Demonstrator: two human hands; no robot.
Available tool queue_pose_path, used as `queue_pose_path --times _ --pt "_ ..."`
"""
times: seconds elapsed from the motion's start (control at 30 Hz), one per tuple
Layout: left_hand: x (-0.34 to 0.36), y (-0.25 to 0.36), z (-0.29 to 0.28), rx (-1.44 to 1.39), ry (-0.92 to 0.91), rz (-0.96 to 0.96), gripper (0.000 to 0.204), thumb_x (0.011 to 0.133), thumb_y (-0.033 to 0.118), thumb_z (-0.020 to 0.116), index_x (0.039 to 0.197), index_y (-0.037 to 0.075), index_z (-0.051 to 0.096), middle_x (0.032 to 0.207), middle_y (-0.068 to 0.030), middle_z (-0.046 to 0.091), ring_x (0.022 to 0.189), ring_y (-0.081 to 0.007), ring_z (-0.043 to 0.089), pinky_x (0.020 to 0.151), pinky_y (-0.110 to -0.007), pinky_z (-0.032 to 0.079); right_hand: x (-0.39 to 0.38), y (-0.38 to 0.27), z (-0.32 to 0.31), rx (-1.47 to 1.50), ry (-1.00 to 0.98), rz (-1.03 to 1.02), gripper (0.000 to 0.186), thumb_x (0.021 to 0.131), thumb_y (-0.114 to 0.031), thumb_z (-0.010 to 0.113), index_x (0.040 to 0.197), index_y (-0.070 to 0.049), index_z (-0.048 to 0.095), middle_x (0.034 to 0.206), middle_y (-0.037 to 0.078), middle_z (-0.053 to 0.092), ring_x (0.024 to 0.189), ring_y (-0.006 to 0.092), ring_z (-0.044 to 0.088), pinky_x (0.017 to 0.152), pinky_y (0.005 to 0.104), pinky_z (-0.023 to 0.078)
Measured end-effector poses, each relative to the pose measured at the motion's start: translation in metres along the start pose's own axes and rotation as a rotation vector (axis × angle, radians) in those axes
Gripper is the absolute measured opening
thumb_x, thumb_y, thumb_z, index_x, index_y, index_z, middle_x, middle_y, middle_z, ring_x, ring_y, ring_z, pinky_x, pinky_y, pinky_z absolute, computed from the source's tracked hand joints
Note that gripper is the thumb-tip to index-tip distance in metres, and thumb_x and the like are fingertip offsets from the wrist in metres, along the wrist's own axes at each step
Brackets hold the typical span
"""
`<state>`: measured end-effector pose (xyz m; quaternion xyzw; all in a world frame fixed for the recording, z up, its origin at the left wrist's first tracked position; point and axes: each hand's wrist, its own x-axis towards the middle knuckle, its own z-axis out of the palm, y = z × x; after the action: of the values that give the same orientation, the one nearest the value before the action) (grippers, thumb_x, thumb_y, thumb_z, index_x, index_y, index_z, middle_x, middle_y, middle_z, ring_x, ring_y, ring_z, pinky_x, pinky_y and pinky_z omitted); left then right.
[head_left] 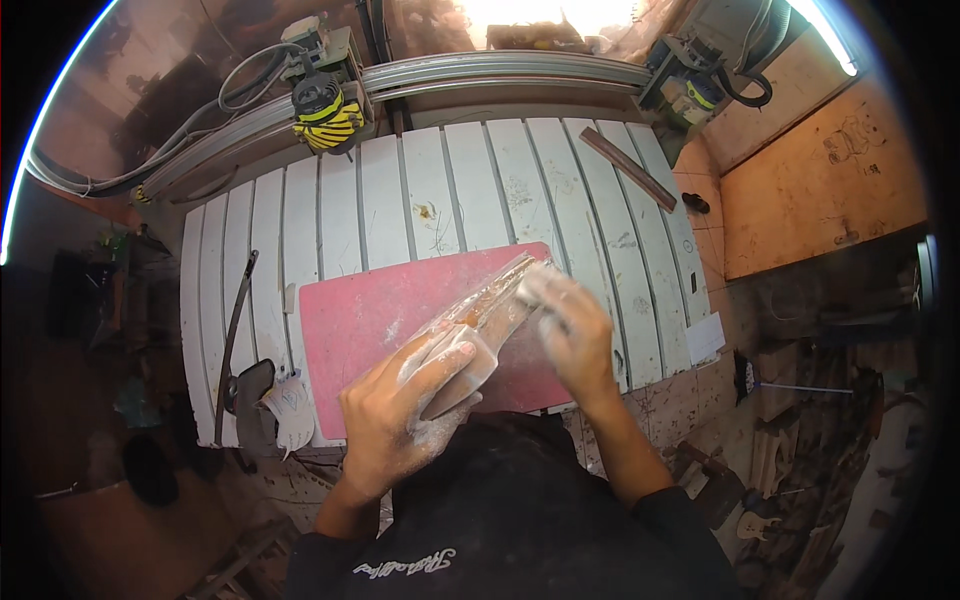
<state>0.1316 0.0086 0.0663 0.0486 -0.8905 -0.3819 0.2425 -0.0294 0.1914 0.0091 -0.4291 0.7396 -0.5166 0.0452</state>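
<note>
The left hand [405,400] clamps the near end of the dusty wood [505,318], above the pink mat [365,310]; the right hand [575,335] is curled and blurred at its far end — whether gripping anything, I cannot tell. The work seems under way, not finished — the wood looks patchy; how much remains is unclear.

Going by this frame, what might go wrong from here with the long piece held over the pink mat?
1. The left fingers, coated in white dust, hold the long piece near its closer end, so it might slip or twist under pressure farther along.
2. The right fingers are blurred right beside its far end, so a slip could scrape them on an edge.
3. Dust on the pink mat might make the piece slide if set down there.
</note>
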Motion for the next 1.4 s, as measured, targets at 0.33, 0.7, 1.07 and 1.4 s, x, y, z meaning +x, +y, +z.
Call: queue_pose_path --times 0.33,0.7,1.07,1.4 --pt "0.004 -0.001 0.000 0.025 0.005 0.006 0.063 0.068 0.010 0.096 0.127 0.015 0.074 0.126 -0.0188 0.075 0.111 -0.0373 0.076 0.088 -0.041 0.063 0.004 0.001 0.005 -0.297 0.087 -0.026 0.053 0.077 0.014 0.053 0.123 0.001 0.076 0.129 0.023 0.074 0.128 0.0357 0.068 0.114 0.0452 0.051" --pt "0.007 -0.005 -0.003 0.018 0.003 0.000 0.061 0.069 0.011 0.096 0.126 0.014 0.074 0.127 -0.0185 0.075 0.113 -0.0373 0.075 0.090 -0.043 0.062 -0.003 0.008 0.006 -0.166 0.075 -0.003 0.050 0.080 0.011 0.054 0.122 -0.002 0.078 0.129 0.022 0.074 0.124 0.0356 0.069 0.111 0.0453 0.051" --pt "0.012 -0.001 -0.006 0.052 -0.024 0.007 0.066 0.067 -0.002 0.094 0.128 0.006 0.070 0.130 -0.0239 0.073 0.118 -0.0399 0.074 0.096 -0.042 0.062 0.016 0.007 -0.002 -0.251 0.166 0.060 0.055 0.079 0.011 0.057 0.129 -0.001 0.075 0.133 0.020 0.073 0.127 0.0344 0.068 0.112 0.0434 0.051" --pt "0.009 -0.007 -0.002 0.043 0.007 0.016 0.064 0.069 0.008 0.095 0.129 0.011 0.073 0.128 -0.0211 0.074 0.116 -0.0387 0.074 0.094 -0.043 0.062 0.005 -0.002 0.011 -0.373 0.106 -0.044 0.054 0.077 0.014 0.054 0.122 -0.004 0.078 0.129 0.019 0.075 0.118 0.0344 0.071 0.103 0.0424 0.056"
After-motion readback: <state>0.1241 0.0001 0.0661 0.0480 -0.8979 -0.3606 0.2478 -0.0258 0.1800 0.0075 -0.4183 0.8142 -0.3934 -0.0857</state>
